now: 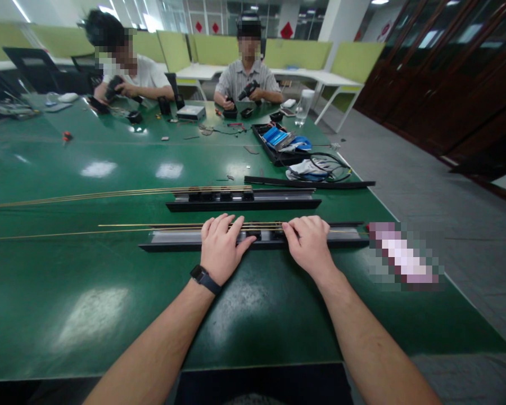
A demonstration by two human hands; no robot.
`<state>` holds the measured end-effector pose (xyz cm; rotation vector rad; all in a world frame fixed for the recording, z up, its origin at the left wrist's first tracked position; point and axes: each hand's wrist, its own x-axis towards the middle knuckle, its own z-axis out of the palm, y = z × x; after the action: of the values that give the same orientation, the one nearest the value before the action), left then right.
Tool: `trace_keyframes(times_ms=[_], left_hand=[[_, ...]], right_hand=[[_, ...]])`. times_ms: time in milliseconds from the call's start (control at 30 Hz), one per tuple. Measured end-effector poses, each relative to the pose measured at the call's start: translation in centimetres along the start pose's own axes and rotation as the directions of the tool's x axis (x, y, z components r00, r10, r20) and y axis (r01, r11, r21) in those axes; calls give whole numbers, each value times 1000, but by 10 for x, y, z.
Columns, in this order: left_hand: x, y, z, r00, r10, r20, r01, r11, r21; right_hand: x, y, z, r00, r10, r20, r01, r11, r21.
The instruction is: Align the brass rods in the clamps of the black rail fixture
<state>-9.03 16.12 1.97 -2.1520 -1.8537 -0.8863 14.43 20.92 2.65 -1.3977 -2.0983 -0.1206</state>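
A long black-edged metal channel [181, 239] lies crosswise on the table in front of me. Thin brass-coloured rods [126, 226] run along it and extend past its left end. My left hand [221, 247], with a dark watch [204, 278] on the wrist, rests over the channel, its fingers and thumb apart. Curled over the channel farther right is my right hand [310, 242], thumb and index pressed together at the rods' right ends. Small black blocks [279, 235] sit in the channel between both hands. My palms hide part of the channel.
Behind lies a second channel [244, 205] with more rods, then a black strip [307, 183]. A black tray [274, 151] holds blue items, with cables and a glove [314, 167] beside it. Two people sit across the green table [152, 315], holding dark tools.
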Motion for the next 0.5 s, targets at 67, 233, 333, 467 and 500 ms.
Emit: trace_keyframes(times_ms=[67, 233, 333, 467, 500], left_hand=[[0, 0, 0, 1000, 0, -1, 0, 1000, 1], [0, 0, 0, 1000, 2, 0, -2, 1000, -4], [0, 0, 0, 1000, 1, 0, -1, 1000, -5], [0, 0, 1, 1000, 2, -1, -2, 1000, -4], [0, 0, 1, 1000, 3, -1, -3, 1000, -4]], right_hand=[[0, 0, 0, 1000, 2, 6, -2, 1000, 3], [1, 2, 0, 1000, -5, 6, 5, 1000, -4], [1, 3, 1, 1000, -4, 11, 4, 1000, -11], [1, 4, 0, 1000, -4, 20, 4, 1000, -13], [1, 4, 0, 1000, -3, 21, 4, 1000, -13]])
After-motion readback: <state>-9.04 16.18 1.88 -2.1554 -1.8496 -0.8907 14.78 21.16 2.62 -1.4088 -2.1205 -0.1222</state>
